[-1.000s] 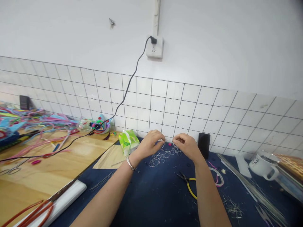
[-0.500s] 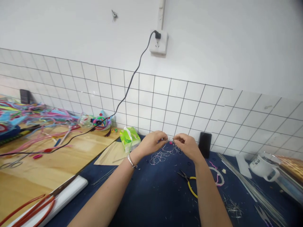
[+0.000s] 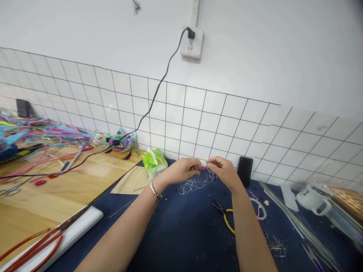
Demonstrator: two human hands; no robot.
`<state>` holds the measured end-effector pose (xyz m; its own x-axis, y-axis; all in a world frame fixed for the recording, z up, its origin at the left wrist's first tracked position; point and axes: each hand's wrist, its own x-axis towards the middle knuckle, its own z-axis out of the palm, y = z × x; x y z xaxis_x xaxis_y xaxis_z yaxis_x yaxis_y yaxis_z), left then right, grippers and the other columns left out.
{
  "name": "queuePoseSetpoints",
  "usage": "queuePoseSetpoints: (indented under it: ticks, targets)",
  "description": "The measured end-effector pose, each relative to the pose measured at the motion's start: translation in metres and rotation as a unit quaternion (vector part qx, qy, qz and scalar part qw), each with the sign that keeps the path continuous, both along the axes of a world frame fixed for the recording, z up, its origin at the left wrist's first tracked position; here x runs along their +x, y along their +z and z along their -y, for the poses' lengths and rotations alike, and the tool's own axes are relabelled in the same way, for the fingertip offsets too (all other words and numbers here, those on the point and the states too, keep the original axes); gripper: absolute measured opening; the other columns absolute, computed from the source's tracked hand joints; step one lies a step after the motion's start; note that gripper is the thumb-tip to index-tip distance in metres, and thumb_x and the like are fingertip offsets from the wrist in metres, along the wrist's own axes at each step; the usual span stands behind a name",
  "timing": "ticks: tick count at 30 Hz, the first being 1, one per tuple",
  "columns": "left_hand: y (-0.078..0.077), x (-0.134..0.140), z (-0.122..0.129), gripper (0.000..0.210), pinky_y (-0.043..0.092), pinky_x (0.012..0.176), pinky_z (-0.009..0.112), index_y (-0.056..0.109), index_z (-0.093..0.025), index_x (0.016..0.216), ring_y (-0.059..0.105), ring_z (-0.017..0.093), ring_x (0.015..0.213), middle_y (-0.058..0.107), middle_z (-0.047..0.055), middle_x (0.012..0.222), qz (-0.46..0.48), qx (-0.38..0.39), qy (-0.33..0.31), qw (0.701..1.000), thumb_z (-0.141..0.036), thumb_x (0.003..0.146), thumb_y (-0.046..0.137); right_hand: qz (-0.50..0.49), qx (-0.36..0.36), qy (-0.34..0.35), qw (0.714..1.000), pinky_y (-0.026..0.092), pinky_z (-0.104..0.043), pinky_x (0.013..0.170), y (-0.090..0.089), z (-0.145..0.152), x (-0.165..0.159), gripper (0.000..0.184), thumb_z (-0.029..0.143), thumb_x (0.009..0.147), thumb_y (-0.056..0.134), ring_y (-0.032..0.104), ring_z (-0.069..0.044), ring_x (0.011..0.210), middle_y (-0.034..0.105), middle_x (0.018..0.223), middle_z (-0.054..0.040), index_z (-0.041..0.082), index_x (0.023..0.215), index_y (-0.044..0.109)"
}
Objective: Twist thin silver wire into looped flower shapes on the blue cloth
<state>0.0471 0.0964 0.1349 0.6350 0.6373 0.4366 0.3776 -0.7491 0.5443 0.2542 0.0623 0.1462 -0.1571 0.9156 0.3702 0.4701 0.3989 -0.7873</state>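
Observation:
My left hand (image 3: 183, 169), with a silver bangle at the wrist, is closed in a pinch on thin silvery wire. Facing it a small gap away, my right hand (image 3: 222, 170) pinches the same thin wire with thumb and forefinger. Beneath and between both hands is a loose, looping tangle of wire (image 3: 188, 186) with tiny reddish specks along it. A small pink piece (image 3: 203, 168) shows between the fingertips; whether it is attached to the wire I cannot tell.
Yellow-handled pliers (image 3: 227, 219) lie beside my right forearm. Further right are a coil (image 3: 263, 215), wire clippings (image 3: 276, 245), long wires (image 3: 300, 226) and a white mug (image 3: 314, 198). A phone (image 3: 245, 172) leans on the wall. Left are a tissue pack (image 3: 154, 162) and red-handled scissors (image 3: 42, 249).
The view has tipped slightly downward and shifted. My hands stay close together over the wire tangle, with only small finger movements.

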Motion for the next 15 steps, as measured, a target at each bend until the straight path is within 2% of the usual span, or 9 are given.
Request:
queuePoseSetpoints:
  ticks: [6,12,15]
  targets:
    - [-0.0006,-0.0039,-0.0035,0.009,0.041,0.061,0.022,0.063,-0.020,0.082,0.056,0.012,0.065,0.062,-0.002,0.071,0.006,0.042,0.024,0.999,-0.021,0.081,0.054,-0.023,-0.012,-0.005,1.000,0.041,-0.026,0.062,0.0035,0.0038,0.0003,0.025,0.035,0.081,0.055,0.053,-0.014,0.068,0.062,0.078,-0.0015,0.019,0.097,0.066]
    - [-0.0024,-0.0001,-0.0055,0.016,0.046,0.075,0.026,0.065,-0.021,0.084,0.060,0.014,0.082,0.064,0.000,0.086,0.026,0.100,0.030,0.994,-0.012,0.080,0.053,-0.008,-0.006,-0.018,1.000,0.039,-0.026,0.060,0.0050,0.0060,-0.0009,0.025,0.034,0.081,0.054,0.051,-0.013,0.065,0.062,0.074,-0.0009,0.019,0.094,0.069]
    - [-0.0028,0.0018,-0.0048,0.015,0.047,0.082,0.027,0.065,-0.020,0.081,0.061,0.014,0.090,0.062,0.002,0.104,0.033,0.116,0.024,0.992,-0.011,0.080,0.053,0.000,-0.003,-0.021,1.000,0.038,-0.026,0.058,0.0049,0.0061,-0.0003,0.026,0.035,0.081,0.053,0.049,-0.013,0.062,0.060,0.071,-0.0002,0.019,0.094,0.069]
